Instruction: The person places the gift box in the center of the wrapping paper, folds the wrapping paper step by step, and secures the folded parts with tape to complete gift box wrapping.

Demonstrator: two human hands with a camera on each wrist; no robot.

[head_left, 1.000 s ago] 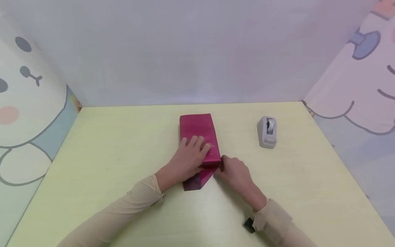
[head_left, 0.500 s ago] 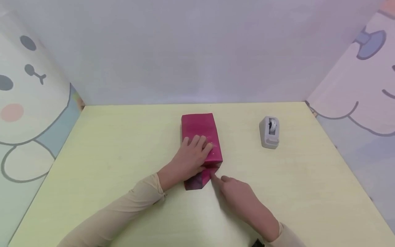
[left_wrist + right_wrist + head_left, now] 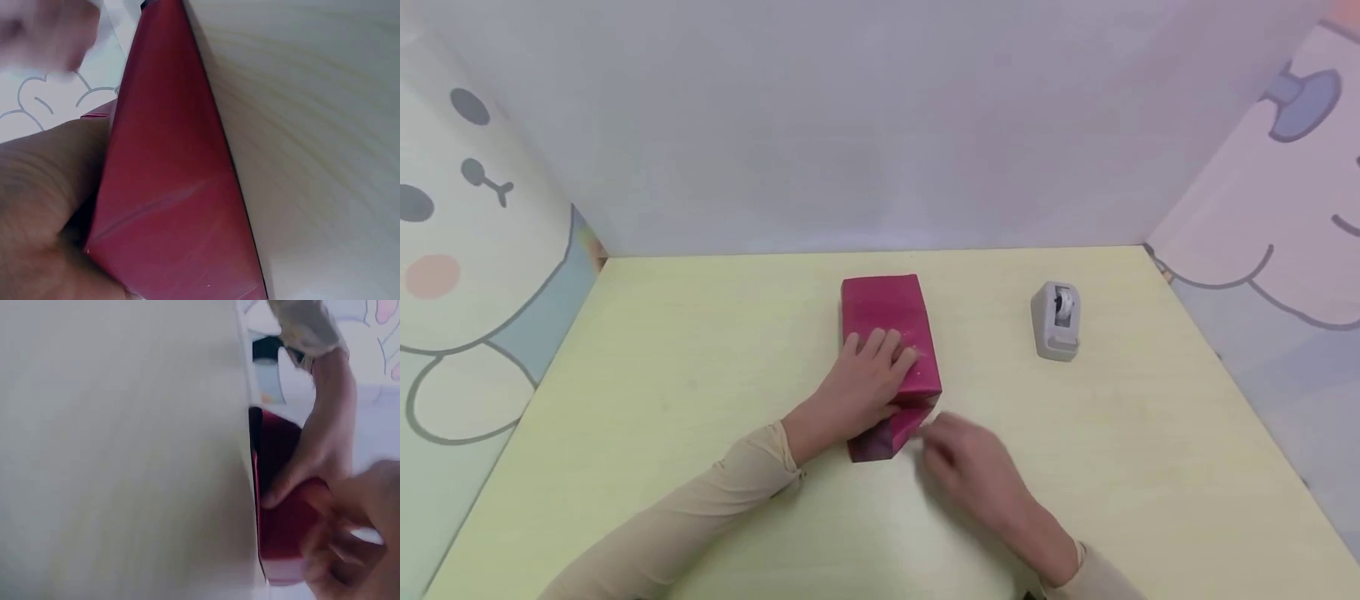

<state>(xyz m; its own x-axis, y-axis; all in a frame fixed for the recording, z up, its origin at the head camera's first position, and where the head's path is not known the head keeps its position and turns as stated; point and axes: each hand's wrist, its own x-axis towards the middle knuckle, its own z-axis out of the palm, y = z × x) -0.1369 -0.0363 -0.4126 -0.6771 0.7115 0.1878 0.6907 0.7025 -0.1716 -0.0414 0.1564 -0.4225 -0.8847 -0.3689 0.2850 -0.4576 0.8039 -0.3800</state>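
Note:
A box wrapped in shiny magenta-red paper [image 3: 883, 304] lies on the table with its near end partly folded. The left hand [image 3: 859, 387] holds it down, fingers spread over its top and thumb bent over the near edge onto the folded end. A paper flap [image 3: 906, 427] sticks out toward the person, creased at an angle on the right and showing a darker inside. Beside this crease is the right hand [image 3: 973, 471], fingers bent and blurred. In the right wrist view its fingertips are close to the paper; whether they touch or pinch it is unclear.
A grey tape dispenser [image 3: 1056, 321] with a roll in it stands to the right of the box. The pale yellow table [image 3: 700, 350] meets a plain back wall [image 3: 880, 133]. Cartoon-printed panels [image 3: 467, 250] stand at both sides.
The right hand has moved from the box's near right corner toward the person along the flap's creased edge; its pointing finger has drawn back. The left hand has stayed on the box.

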